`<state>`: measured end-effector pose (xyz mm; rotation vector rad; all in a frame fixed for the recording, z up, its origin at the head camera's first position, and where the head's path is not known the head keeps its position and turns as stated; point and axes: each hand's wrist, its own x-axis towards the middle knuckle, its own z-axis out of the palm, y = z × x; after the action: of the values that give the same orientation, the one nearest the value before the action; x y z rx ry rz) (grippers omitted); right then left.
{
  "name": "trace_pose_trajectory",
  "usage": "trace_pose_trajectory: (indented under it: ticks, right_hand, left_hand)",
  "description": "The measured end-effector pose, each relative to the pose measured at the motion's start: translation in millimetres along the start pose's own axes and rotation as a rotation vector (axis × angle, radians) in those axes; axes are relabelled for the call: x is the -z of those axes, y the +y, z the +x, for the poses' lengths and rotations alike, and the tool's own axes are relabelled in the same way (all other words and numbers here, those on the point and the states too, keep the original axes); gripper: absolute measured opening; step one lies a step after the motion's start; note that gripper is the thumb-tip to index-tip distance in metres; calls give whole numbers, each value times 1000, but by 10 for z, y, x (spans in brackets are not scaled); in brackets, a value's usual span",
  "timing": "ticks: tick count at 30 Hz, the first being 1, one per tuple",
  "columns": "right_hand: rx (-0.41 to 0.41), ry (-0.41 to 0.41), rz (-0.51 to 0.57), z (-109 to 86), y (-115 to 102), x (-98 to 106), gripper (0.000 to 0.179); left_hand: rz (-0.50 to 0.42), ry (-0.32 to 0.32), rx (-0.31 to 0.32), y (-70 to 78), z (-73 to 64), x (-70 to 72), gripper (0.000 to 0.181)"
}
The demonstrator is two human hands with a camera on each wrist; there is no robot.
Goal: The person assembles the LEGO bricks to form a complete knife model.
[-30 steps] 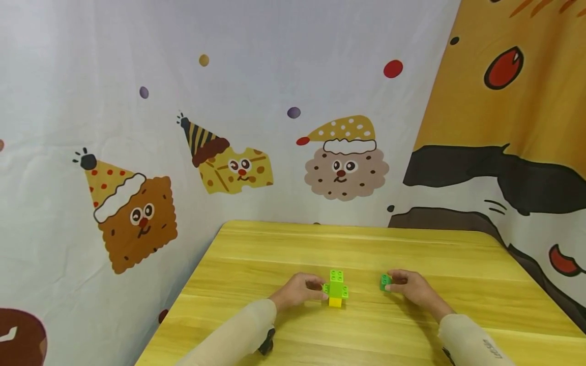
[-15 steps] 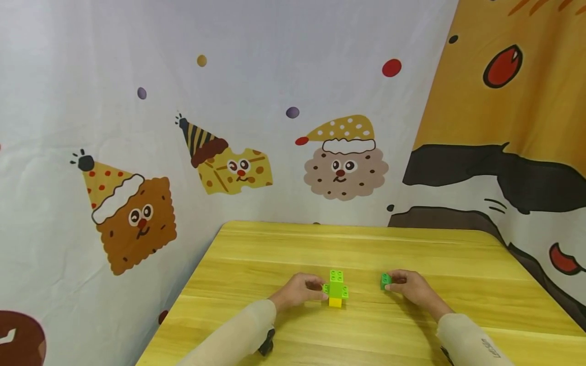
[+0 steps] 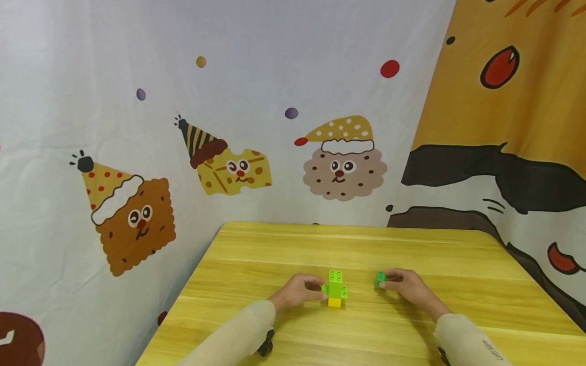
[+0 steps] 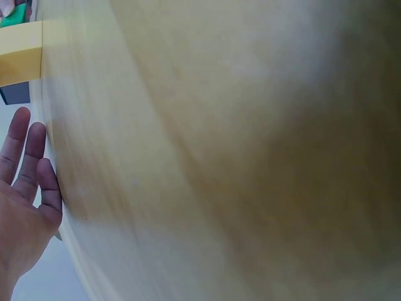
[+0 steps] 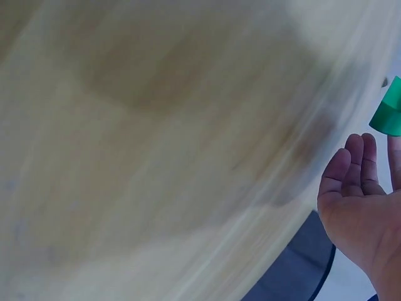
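A small stack of toy bricks (image 3: 335, 290) stands upright on the table, lime green above and yellow at the bottom, with a lime brick jutting out on either side. Thumb and forefinger of my left hand (image 3: 297, 291) pinch the stack's left lime brick. In the left wrist view the yellow brick (image 4: 20, 55) shows at the upper left, above the hand's other fingers. To the right of the stack, my right hand (image 3: 409, 285) pinches a darker green brick (image 3: 379, 280) between thumb and fingertips. That green brick (image 5: 390, 111) is cut off by the right wrist view's edge.
The wood-grain table (image 3: 256, 244) has rounded far corners. Behind it hangs a white cloth (image 3: 256, 51) printed with cartoon snacks in party hats. A dark object (image 5: 294, 263) lies beyond the table's edge in the right wrist view.
My right hand has shifted slightly left with the green brick, closer to the stack. The left hand and the stack have stayed in place.
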<state>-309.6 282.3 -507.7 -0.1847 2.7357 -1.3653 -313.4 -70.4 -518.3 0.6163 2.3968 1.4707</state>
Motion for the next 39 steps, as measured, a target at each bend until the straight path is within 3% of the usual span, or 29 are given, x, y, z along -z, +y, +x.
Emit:
trace_pose_trajectory:
  ticks: [19, 39]
  right_hand:
    - [45, -6, 91, -3, -480, -200, 50]
    - [118, 81, 88, -10, -666, -255, 47]
  left_hand:
    - [4, -1, -1, -8, -8, 6, 35]
    - [5, -1, 12, -8, 3, 5, 35]
